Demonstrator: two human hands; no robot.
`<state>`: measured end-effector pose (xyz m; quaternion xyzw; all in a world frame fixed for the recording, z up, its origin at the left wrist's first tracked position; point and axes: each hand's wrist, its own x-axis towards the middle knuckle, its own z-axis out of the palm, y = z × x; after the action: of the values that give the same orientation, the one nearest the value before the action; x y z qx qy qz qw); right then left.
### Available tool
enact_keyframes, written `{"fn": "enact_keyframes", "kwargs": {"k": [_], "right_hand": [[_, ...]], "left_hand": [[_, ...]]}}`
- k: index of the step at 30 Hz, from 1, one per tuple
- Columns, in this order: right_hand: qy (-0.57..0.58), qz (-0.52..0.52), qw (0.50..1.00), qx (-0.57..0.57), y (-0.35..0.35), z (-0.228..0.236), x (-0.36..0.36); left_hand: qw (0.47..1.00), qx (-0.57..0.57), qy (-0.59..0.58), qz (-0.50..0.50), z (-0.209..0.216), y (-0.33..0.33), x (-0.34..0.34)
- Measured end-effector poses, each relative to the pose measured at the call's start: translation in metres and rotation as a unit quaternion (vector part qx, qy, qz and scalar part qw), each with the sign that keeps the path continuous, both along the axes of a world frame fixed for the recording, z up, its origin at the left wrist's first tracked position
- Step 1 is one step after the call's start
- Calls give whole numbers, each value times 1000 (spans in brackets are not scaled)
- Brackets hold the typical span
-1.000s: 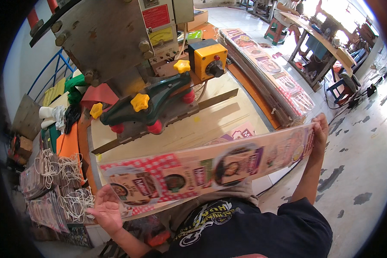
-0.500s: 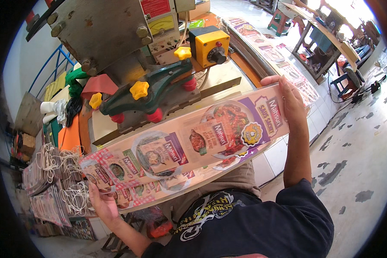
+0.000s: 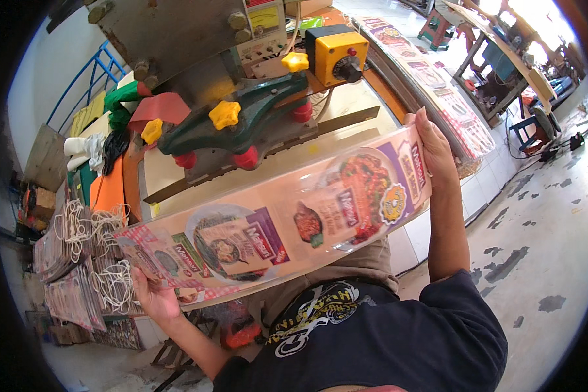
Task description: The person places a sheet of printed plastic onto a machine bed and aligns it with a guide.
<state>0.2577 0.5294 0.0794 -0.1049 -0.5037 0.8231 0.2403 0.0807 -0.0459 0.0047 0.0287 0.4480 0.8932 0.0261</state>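
A long printed plastic banner with food pictures on pale orange, purple and red check stretches slantwise before me, its glossy surface slightly bowed. My left hand is closed on its lower left corner, with the thumb at the edge. At the upper right end my right hand grips the short edge, fingers wrapped behind it. Just beyond the banner stands a press machine with a dark green clamp bar, yellow star knobs and red feet. A metal strip under the bar lies on the pale work plate.
A yellow control box with a black dial sits right of the press. Stacked printed banners lie at the far right. Bundles with white cords are piled at left, near orange sheet material. A workbench stands farther back.
The second printed layer that showed below the upper one is now almost wholly covered. The banner has shifted slightly left and down in view, still held at both ends.
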Motion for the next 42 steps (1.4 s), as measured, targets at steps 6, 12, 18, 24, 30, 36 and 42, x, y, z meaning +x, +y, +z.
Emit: {"fn": "enact_keyframes", "kwargs": {"k": [6,12,18,24,30,36,42], "right_hand": [[51,43,997,-28,-2,-18,0],[-56,-78,989,110,1,-3,16],[-151,-124,973,123,-10,13,23],[-146,-147,970,131,-7,11,22],[-103,-87,986,100,0,5,29],[-85,-98,991,-20,-19,13,25],[-71,-8,995,63,0,6,33]], "left_hand": [[998,50,21,-44,7,10,11],[996,-48,77,-11,23,-15,18],[986,-146,74,-43,40,-19,23],[987,-163,4,-8,41,11,15],[988,-149,2,29,40,11,15],[981,-173,7,89,35,4,14],[982,-168,8,85,38,2,11]]}}
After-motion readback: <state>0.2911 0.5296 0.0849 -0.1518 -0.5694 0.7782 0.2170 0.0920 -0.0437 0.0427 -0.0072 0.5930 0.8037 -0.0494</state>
